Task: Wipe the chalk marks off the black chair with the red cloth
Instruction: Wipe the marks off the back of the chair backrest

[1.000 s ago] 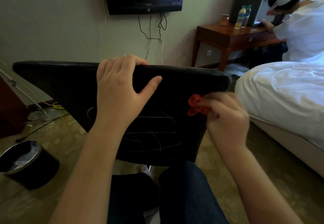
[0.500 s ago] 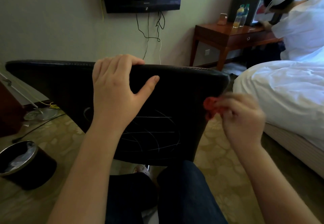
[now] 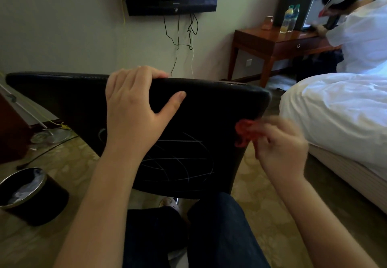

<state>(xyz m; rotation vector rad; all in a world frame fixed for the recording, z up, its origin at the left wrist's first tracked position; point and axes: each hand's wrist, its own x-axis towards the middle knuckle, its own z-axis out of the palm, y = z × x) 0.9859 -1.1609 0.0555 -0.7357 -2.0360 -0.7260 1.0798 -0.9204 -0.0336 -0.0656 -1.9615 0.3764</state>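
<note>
Since a second ago: our right hand and the red cloth lay over the chair's face, swung out past its right edge, and now sit back at that edge. Our left hand has not shifted.
Left hand: we grip the top rail of the black chair, fingers curled over the back of it and thumb stretched along the front.
Right hand: we hold the cloth bunched at the fingertips. Motion blur hides how each finger lies.
Red cloth: it is at the right edge of the chair back, up beside the corner, and seems to brush the leather there.
Chalk marks: pale crossing lines and arcs remain plain on the lower middle of the chair back, below our left hand and well left of the cloth.
Step in hand: we judge this an early wiping stroke near the edge, with most of the marks untouched.
Next move: we should bring the cloth down and left onto the lines and press it flat, while the left hand keeps the chair from tipping.
</note>
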